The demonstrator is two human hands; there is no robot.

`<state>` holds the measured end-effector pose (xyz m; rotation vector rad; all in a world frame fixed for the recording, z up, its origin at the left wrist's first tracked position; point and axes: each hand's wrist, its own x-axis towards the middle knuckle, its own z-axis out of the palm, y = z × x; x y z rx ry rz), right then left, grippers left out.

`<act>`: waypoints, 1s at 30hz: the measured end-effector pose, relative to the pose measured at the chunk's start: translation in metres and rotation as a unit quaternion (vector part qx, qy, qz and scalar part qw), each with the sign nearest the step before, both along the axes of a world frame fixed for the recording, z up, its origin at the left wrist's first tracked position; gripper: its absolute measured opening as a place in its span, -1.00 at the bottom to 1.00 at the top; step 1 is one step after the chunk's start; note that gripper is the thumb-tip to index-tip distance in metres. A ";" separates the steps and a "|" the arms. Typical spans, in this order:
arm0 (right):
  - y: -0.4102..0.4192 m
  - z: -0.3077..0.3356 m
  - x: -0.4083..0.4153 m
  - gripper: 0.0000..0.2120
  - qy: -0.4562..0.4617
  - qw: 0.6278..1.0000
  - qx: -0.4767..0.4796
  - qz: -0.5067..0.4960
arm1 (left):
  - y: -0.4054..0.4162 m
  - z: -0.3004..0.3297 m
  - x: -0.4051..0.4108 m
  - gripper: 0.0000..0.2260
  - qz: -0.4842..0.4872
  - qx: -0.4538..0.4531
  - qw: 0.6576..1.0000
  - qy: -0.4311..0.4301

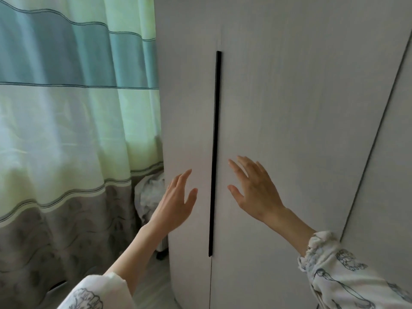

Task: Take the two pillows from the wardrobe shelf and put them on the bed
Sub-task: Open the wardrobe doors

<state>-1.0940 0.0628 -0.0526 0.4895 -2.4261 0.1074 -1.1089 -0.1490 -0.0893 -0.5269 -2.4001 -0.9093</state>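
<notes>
A pale grey wardrobe [278, 97] fills the middle and right of the head view, its two doors shut. A long black vertical handle strip [215, 152] runs down the seam between the doors. My left hand [176, 201] is raised just left of the strip, fingers apart, holding nothing. My right hand [254, 188] is raised just right of it, fingers spread and empty. Both hands are close to the door fronts; contact cannot be told. The pillows and the bed are not in view.
A striped green, teal and grey curtain [66, 130] hangs at the left beside the wardrobe. A crumpled white item [149, 195] sits low in the gap between curtain and wardrobe. Another door seam [379, 130] slants at the right.
</notes>
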 end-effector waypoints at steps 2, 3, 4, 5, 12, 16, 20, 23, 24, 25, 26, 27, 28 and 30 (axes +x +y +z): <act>-0.005 0.009 -0.030 -0.45 0.015 1.000 0.009 -0.003 | 0.002 0.003 -0.034 -0.52 -0.011 0.025 1.000 -0.005; -0.007 0.014 -0.045 -0.45 0.024 0.999 0.022 -0.009 | 0.003 0.006 -0.051 -0.52 -0.017 0.029 0.999 -0.005; -0.010 0.019 -0.060 -0.45 0.037 0.999 0.033 -0.018 | 0.004 0.010 -0.068 -0.53 -0.024 0.027 0.999 0.000; -0.012 0.024 -0.075 -0.44 0.053 0.997 0.039 -0.027 | 0.005 0.015 -0.084 -0.53 -0.031 0.024 0.999 0.010; -0.017 0.064 -0.146 -0.41 0.155 0.975 0.109 -0.115 | 0.020 0.075 -0.172 -0.59 -0.090 0.052 0.993 0.060; -0.014 0.060 -0.169 -0.35 0.124 0.932 0.224 -0.255 | 0.033 0.094 -0.210 -0.61 -0.140 0.117 0.983 0.017; -0.012 0.052 -0.178 -0.32 0.151 0.917 0.230 -0.289 | 0.047 0.089 -0.227 -0.59 -0.193 0.153 0.969 -0.028; -0.017 0.055 -0.177 -0.32 0.164 0.910 0.237 -0.297 | 0.052 0.086 -0.230 -0.57 -0.239 0.193 0.951 -0.045; -0.018 0.055 -0.176 -0.32 0.162 0.907 0.239 -0.307 | 0.051 0.087 -0.232 -0.58 -0.251 0.207 0.944 -0.057; -0.020 0.054 -0.176 -0.32 0.155 0.904 0.239 -0.319 | 0.049 0.087 -0.233 -0.58 -0.267 0.220 0.936 -0.073; -0.023 0.053 -0.176 -0.32 0.146 0.900 0.238 -0.333 | 0.047 0.088 -0.234 -0.58 -0.285 0.227 0.927 -0.090; -0.027 0.052 -0.176 -0.32 0.138 0.896 0.238 -0.350 | 0.044 0.088 -0.235 -0.58 -0.305 0.230 0.918 -0.105; -0.031 0.051 -0.176 -0.33 0.130 0.890 0.235 -0.368 | 0.041 0.087 -0.234 -0.58 -0.322 0.229 0.911 -0.117; -0.042 0.050 -0.175 -0.33 0.117 0.881 0.218 -0.403 | 0.034 0.088 -0.232 -0.56 -0.346 0.228 0.900 -0.134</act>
